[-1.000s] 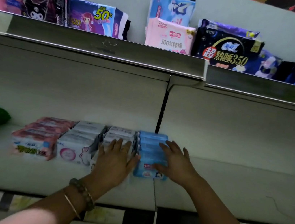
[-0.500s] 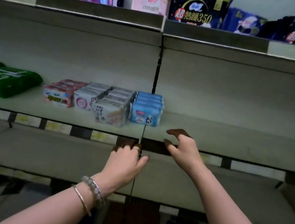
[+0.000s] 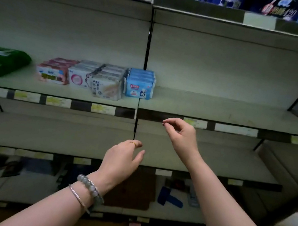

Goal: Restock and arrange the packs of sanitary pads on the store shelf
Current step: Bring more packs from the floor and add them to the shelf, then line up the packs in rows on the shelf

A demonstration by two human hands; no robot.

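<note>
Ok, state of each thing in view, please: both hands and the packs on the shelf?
Left hand: empty, fingers loosely curled, below the packs.
Right hand: empty, fingers loosely curled, in front of the shelf edge.
Blue packs: upright row, rightmost.
ABC packs: upright row, front pack jutting forward.
White packs: upright row.
Pink packs: upright row, leftmost.
Green pack: lying flat, far left.

Four rows of sanitary pad packs stand upright, touching side by side, at 10 o'clock on the middle shelf (image 3: 221,111): pink packs (image 3: 52,75), white packs (image 3: 78,78), ABC packs (image 3: 106,88) set slightly forward, and blue packs (image 3: 139,89) rightmost.
</note>
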